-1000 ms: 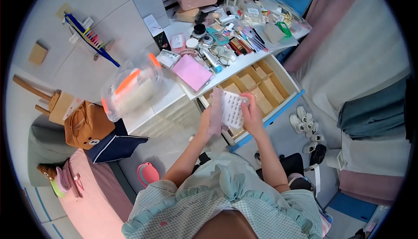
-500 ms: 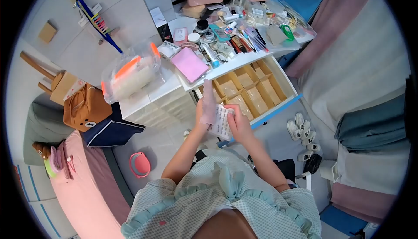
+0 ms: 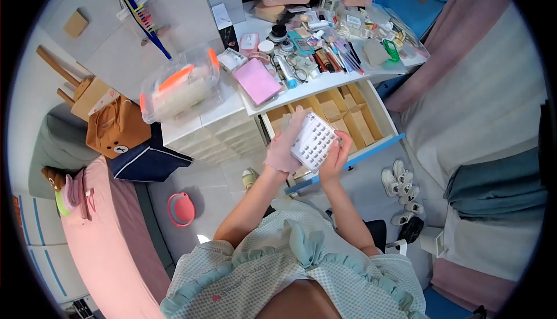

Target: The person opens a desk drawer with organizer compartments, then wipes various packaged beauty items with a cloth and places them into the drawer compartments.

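Note:
A flat white case (image 3: 315,142) with rows of small dark pieces, like a false-eyelash case, is held tilted in front of the open drawer (image 3: 371,157). A thin pale pink cloth (image 3: 285,148) lies over my left hand (image 3: 277,167), covering most of its fingers, and presses along the case's left side. My right hand (image 3: 333,159) grips the lower right edge of the case between thumb and fingers. Cardboard dividers (image 3: 362,123) split the drawer into several compartments behind the case.
Cosmetics, brushes and tubes crowd the white desk (image 3: 278,105). A pink pad (image 3: 257,81) lies near its front edge. Left of it stands a clear box (image 3: 183,87) with orange clips. A pink basin (image 3: 181,209) and white shoes (image 3: 400,179) are on the floor.
Both hands have raised the case slightly and turned its face more toward me. The pink cloth now spreads farther over my left hand. The head view has shifted slightly.

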The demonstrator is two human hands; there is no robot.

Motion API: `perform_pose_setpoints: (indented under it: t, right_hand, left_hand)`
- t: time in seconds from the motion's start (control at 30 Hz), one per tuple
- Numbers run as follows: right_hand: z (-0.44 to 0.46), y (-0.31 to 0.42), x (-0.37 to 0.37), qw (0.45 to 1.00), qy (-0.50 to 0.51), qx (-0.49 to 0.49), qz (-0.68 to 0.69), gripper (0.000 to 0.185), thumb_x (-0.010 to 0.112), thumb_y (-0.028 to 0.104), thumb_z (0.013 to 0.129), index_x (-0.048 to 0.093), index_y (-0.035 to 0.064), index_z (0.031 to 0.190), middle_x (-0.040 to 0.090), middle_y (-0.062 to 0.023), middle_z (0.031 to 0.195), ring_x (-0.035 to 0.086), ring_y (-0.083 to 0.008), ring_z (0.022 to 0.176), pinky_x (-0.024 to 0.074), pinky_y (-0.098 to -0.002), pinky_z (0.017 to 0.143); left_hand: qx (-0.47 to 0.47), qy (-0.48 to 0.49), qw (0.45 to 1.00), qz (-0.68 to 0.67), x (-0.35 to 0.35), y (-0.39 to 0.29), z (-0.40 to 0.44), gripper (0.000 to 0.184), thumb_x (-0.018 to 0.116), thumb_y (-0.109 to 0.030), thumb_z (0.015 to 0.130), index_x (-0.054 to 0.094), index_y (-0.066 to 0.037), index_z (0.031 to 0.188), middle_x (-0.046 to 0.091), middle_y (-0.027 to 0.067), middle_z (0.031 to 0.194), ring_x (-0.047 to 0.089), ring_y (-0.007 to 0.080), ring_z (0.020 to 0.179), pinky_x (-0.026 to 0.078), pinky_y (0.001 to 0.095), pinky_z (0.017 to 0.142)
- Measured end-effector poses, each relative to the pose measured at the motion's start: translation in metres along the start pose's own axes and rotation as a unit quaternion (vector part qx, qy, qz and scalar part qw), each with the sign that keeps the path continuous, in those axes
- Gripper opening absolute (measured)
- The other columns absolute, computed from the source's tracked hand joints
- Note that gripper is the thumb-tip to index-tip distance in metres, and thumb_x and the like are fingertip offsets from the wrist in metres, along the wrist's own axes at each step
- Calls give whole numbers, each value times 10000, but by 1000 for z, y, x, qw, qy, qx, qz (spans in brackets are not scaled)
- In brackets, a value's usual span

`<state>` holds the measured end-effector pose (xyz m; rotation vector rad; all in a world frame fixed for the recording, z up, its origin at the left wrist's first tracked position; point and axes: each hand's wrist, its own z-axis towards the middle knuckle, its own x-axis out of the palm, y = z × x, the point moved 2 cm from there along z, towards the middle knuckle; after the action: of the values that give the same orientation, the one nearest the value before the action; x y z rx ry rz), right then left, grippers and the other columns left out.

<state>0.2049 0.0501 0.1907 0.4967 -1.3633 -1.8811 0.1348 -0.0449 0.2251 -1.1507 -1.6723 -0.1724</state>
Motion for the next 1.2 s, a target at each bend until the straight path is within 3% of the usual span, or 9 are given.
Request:
perform_pose_setpoints:
  t: [0.2,0.4,0.6,0.83,0.9,1.0,1.03,1.13,1.2]
  right_hand:
    - [-7,1,16,991,-126,-29,39,250,327,150,910,369,22,1120,416,-117,1052,433,-164,915,374,-280,801]
    - [-4,3,21,988,-130,-20,76,256,344,162,914,353,27,1132,393,-122,1078,430,-162,923,374,-286,810]
    - [-1,0,22,986,-139,-42,78,284,380,139,900,330,22,1154,393,-124,1093,441,-167,931,382,-294,814]
    - [-13,18,-2,994,102,-22,42,611,549,118,762,284,-6,1298,414,-33,966,392,-91,785,338,-216,695]
    - [0,30,-7,985,163,0,61,693,613,145,704,303,-7,1305,400,12,842,365,-66,724,309,-186,655]
    - [16,28,-20,908,245,217,260,697,615,213,729,296,24,1319,399,8,837,359,-62,737,302,-185,678]
    - [20,45,-24,929,260,149,218,466,573,239,786,480,24,1189,448,4,745,389,-56,678,326,-201,612]
    - [26,46,-35,956,250,87,-129,263,520,228,837,609,-7,916,481,-17,614,415,-65,569,337,-235,516]
    - [24,50,-30,958,237,77,-138,253,508,204,846,593,-27,786,479,-42,553,415,-73,518,332,-260,473]
  left_hand:
    - [154,-29,988,17,25,3,-5,452,590,-428,786,506,-69,1047,585,63,935,596,171,805,499,316,719]
    - [152,-49,987,25,17,3,-5,581,517,-552,764,477,-57,1065,577,61,878,591,171,812,492,315,727]
    - [215,-81,971,68,25,18,-1,689,476,-587,803,347,-113,1286,468,27,1141,516,140,986,450,294,809]
    - [177,-113,970,126,13,-13,-1,639,369,-676,793,545,-106,1020,590,4,776,585,99,693,474,239,631]
    - [263,-120,909,301,-17,-12,18,645,371,-672,794,545,-91,1014,580,9,766,566,98,676,457,234,644]
    - [256,-146,818,494,-20,-21,8,441,399,-469,872,519,-82,1047,558,36,757,523,124,643,421,238,668]
    - [240,-147,808,518,2,-25,-8,376,403,-405,884,510,-88,1055,556,43,746,519,134,641,419,243,670]
    - [251,-120,715,642,3,-21,-12,228,418,-220,889,478,-127,1089,551,58,684,535,165,634,429,270,650]
    - [297,-102,572,758,-1,-18,-9,224,433,-217,881,480,-135,1084,570,54,684,551,169,632,441,277,634]
